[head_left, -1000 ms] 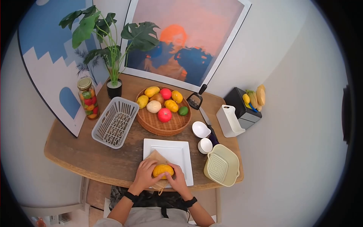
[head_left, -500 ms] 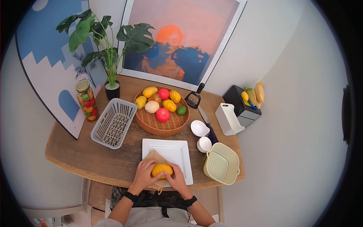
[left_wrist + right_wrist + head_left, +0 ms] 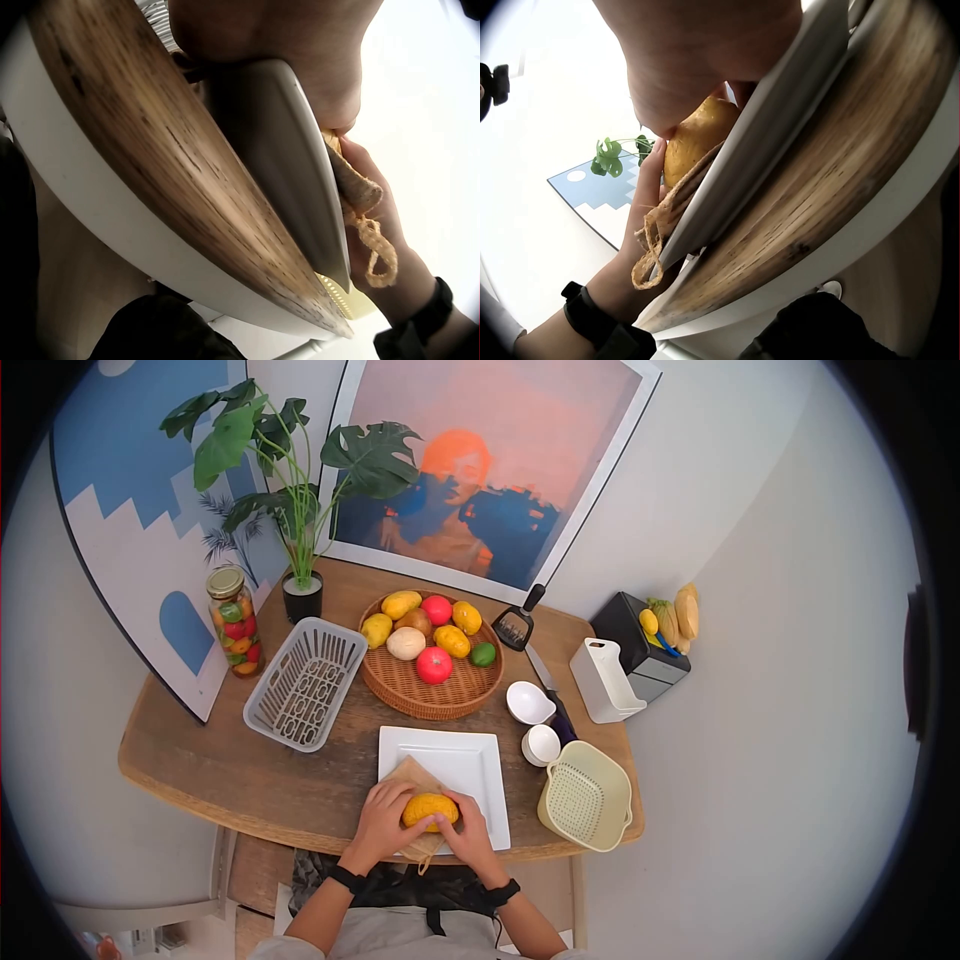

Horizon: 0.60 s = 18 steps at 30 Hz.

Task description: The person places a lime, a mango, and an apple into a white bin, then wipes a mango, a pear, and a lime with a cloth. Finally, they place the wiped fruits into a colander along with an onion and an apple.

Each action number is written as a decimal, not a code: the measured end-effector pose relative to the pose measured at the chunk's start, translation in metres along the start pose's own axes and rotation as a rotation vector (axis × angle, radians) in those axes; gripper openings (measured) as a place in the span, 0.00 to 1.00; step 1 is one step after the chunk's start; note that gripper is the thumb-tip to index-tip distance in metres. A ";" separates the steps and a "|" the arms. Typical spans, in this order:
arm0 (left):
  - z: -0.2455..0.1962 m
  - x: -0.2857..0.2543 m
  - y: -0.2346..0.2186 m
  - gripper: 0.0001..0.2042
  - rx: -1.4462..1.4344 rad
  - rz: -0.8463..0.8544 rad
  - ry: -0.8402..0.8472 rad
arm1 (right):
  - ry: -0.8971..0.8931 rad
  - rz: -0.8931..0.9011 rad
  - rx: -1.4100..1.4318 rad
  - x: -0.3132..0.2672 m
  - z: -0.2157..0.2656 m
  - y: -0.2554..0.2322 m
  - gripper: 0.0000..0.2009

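A yellow, oval, mango-like fruit [image 3: 430, 806] sits on a tan cloth pad [image 3: 408, 771] with a hanging loop, over a white square plate [image 3: 440, 742]. My left hand [image 3: 384, 823] holds the fruit from the left, its fingers curved along the far side. From the right, my right hand [image 3: 470, 832] grips the same fruit, and both thumbs lie on its near side. In the right wrist view the fruit [image 3: 694, 146] shows smooth, speckled skin above the pad's edge. The left wrist view mostly hides it behind the hand.
Beyond the plate stands a round wicker basket [image 3: 425, 702] of fruit. A grey plastic basket [image 3: 300, 690] is at left. To the right are white bowls [image 3: 527, 703], a knife [image 3: 541, 668] and a pale yellow colander [image 3: 590, 800]. The table's edge [image 3: 250, 832] runs close to my wrists.
The head view shifts slightly and comes back. Both hands keep the same hold on the fruit.
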<state>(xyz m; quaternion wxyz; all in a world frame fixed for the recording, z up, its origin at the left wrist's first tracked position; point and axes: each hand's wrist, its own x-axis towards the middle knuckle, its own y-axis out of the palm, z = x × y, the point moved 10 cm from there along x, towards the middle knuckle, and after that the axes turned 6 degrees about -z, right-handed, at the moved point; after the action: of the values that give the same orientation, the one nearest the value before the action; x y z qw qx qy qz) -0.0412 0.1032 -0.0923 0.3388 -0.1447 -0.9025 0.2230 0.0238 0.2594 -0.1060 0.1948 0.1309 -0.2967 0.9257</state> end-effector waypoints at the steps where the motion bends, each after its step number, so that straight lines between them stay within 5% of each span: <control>1: 0.000 0.000 0.001 0.26 -0.001 0.002 0.001 | 0.000 -0.001 0.000 0.000 0.000 0.000 0.23; 18: 0.002 -0.001 0.001 0.26 -0.008 -0.001 0.005 | 0.006 0.000 -0.006 0.000 0.002 0.000 0.23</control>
<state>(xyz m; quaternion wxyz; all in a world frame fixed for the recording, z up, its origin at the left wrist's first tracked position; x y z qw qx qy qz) -0.0413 0.1031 -0.0950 0.3408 -0.1460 -0.9026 0.2189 0.0242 0.2584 -0.1043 0.1960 0.1275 -0.2989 0.9252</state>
